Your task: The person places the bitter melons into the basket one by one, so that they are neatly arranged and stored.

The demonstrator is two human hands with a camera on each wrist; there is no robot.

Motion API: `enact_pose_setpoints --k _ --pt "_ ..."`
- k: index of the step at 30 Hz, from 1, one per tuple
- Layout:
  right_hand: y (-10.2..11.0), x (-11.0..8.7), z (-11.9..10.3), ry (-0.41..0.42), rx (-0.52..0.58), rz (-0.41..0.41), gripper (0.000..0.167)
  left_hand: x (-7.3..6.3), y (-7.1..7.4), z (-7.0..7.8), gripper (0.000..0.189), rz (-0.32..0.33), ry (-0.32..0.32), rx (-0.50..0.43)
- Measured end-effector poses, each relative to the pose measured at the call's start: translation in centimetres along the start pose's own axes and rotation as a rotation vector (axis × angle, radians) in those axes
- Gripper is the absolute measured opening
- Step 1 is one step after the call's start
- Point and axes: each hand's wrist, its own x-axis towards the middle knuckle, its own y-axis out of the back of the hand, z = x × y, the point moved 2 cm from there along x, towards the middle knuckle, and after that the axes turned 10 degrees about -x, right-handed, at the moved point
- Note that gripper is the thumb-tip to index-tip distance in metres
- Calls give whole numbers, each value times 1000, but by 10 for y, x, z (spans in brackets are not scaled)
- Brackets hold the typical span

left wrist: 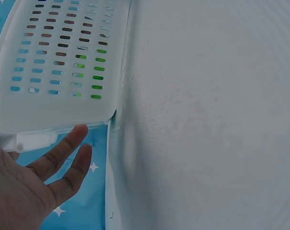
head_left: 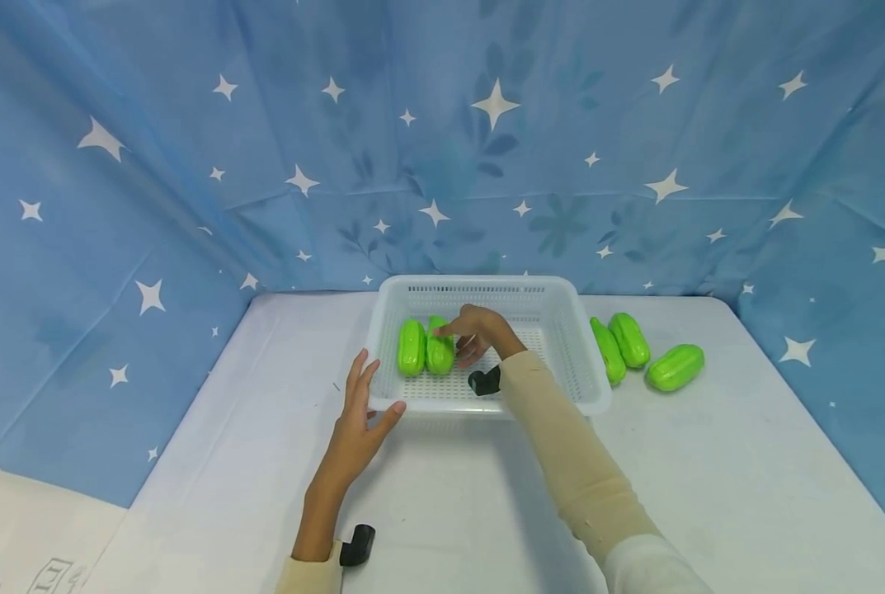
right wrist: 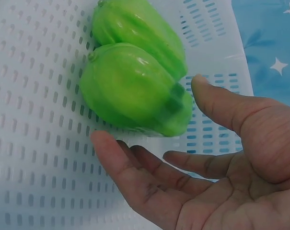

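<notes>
A white perforated plastic basket (head_left: 449, 406) stands on the table. Two glossy green, ribbed, papaya-like fruits lie side by side in its left part, a left one (head_left: 411, 353) and a right one (head_left: 440, 356). My right hand (head_left: 481, 327) reaches into the basket beside the right fruit. In the right wrist view, its thumb and fingers (right wrist: 109, 148) spread around one end of that nearer fruit (right wrist: 135, 91), with small gaps showing and no grip. At the basket's front left corner is my left hand (head_left: 355, 429), fingers spread; in the left wrist view, a fingertip meets the rim.
Outside the basket's right wall lie three more green fruits: one against the wall (head_left: 609, 351), one beside it (head_left: 630, 340) and one farther right (head_left: 675, 368). A white cloth (head_left: 442, 511) covers the table. Behind it hangs a blue star-patterned curtain (head_left: 442, 148).
</notes>
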Motion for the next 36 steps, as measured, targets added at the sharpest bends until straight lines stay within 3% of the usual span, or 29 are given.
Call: enact_pose_setpoints --k 18,23,30,36 --pt "9 -13 8 -29 -34 -3 93 -2 -1 1 77 5 0 -7" --pt "16 -23 14 3 -82 -14 81 -3 -2 1 77 7 0 -12" --pt "40 -41 25 139 -119 -49 70 -2 -3 0 78 8 14 -10" --pt "58 -67 38 335 -60 4 53 -2 0 2 78 8 3 8"
